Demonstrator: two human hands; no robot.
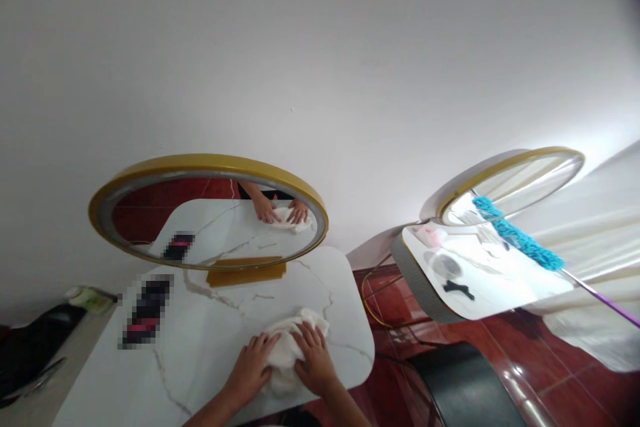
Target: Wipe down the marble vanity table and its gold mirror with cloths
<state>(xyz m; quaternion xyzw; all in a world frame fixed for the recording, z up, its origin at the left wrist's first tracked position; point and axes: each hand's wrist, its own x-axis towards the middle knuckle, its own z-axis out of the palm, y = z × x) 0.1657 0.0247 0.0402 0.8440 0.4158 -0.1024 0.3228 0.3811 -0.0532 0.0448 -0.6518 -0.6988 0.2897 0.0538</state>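
The crumpled, soft white cloth [286, 353] is plain, while the smooth white tabletop [210, 363] carries a marble-like pattern — irregular grey-brown veins on white. The rounded mirror frame [207, 162] is golden yellow, and the flat strip [245, 273] below it a darker mustard. The pixelated dark rectangular item [150, 303] shows a pinkish-red band. Beyond, the fluffy duster head [530, 243] is turquoise, its slim handle [615, 310] purple — vivid against the off-white curtain [600, 213]. The glossy tiled floor [560, 380] is deep red, the smooth chair seat [467, 383] black.
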